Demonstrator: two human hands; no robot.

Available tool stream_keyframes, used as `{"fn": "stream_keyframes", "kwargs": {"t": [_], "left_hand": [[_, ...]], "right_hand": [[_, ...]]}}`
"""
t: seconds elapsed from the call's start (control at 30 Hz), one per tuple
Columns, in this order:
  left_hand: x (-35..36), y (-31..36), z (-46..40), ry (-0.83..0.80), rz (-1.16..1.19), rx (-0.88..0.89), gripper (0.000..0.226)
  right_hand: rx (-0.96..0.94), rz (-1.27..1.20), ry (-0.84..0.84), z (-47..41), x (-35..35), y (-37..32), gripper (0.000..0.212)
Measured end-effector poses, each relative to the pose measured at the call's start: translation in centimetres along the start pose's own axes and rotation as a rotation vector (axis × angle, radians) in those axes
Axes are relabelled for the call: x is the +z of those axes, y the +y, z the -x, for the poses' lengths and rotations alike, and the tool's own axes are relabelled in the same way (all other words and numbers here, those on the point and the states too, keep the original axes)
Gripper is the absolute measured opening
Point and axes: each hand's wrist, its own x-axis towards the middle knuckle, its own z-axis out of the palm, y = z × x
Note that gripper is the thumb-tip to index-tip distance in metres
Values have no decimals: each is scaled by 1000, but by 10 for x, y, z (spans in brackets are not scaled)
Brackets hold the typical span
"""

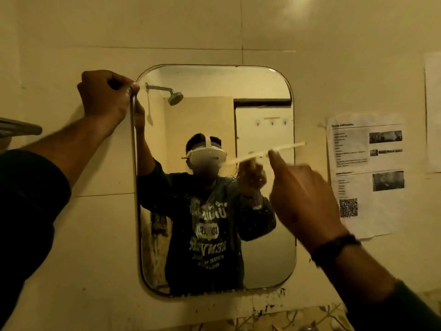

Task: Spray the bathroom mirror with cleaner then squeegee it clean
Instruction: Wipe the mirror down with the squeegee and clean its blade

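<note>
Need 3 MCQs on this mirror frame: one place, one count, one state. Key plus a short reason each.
1. Where does the left hand grip the mirror?
A. bottom edge
B. top-left corner
C. right edge

2. How many printed sheets with a QR code hang right of the mirror?
A. one
B. three
C. none

3. What is the right hand doing with the squeegee?
A. holding it up at the glass
B. resting it on a shelf
C. nothing, hand empty

Key: 1 B, fingers curl round the frame at the upper left corner. 2 A, one such sheet shows a QR code. 3 A, the pale blade, blurred, sits tilted above the knuckles before the glass.
</note>
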Motion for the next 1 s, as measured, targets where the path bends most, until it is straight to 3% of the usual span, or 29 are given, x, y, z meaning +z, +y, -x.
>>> {"fn": "stream_keyframes", "kwargs": {"t": [0.2,0.47,0.63,0.83,1.0], "left_hand": [[-2,4,1,-13,19,-11,18],[-2,5,1,-22,23,-25,21],[-3,4,0,-28,30,-31,21],[-4,3,2,-28,53,-33,21],[0,5,3,19,14,-47,19]], "right_hand": [[56,99,-162,37,7,11,56],[81,39,20,-60,-32,4,37],[58,40,-12,-13,-9,2,57],[96,69,-220,75,21,16,61],[48,57,-124,42,-2,2,53]]}}
